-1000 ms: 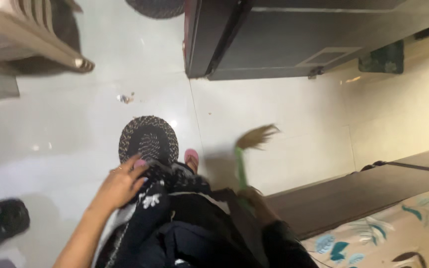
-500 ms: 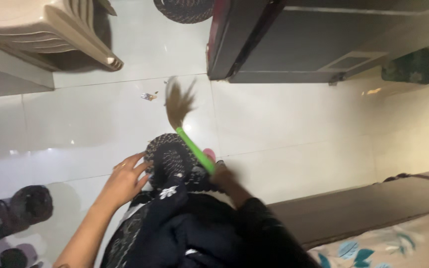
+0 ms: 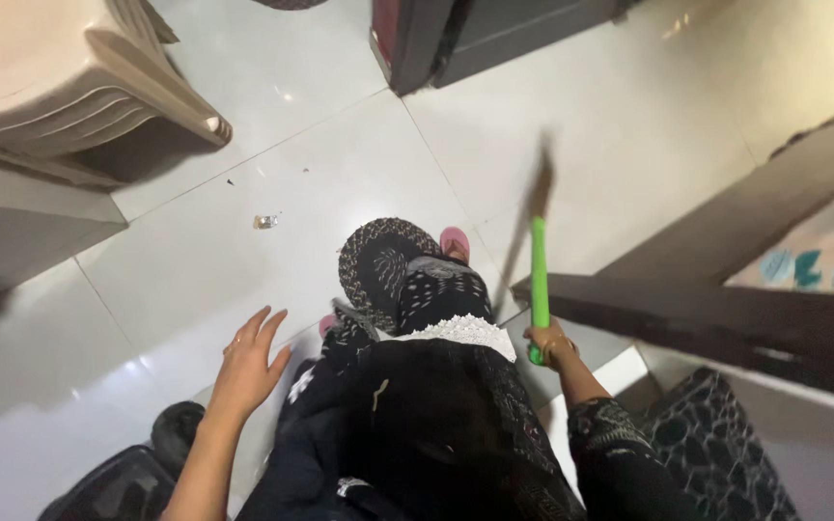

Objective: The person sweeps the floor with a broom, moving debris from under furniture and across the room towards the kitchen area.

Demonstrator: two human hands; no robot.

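Observation:
My right hand [image 3: 550, 343] grips the green handle of a broom [image 3: 539, 275]; its brown bristles point away from me and blur in motion over the white tile floor. My left hand [image 3: 248, 362] hangs free beside my dark patterned clothing, fingers spread, a ring on one finger, holding nothing. A small scrap of litter [image 3: 264, 221] lies on the floor ahead and to the left. My feet in pink slippers stand at a round black-and-white woven mat [image 3: 375, 262].
Stacked beige plastic chairs [image 3: 69, 87] stand at the upper left. A dark cabinet [image 3: 417, 39] is at the top centre. A dark wooden bed frame [image 3: 726, 309] runs along the right. Dark objects [image 3: 137, 473] sit at the lower left.
The broom has swung from the left side, near the litter, over to the right. The view has tilted and shifted; my left hand stays open by my side.

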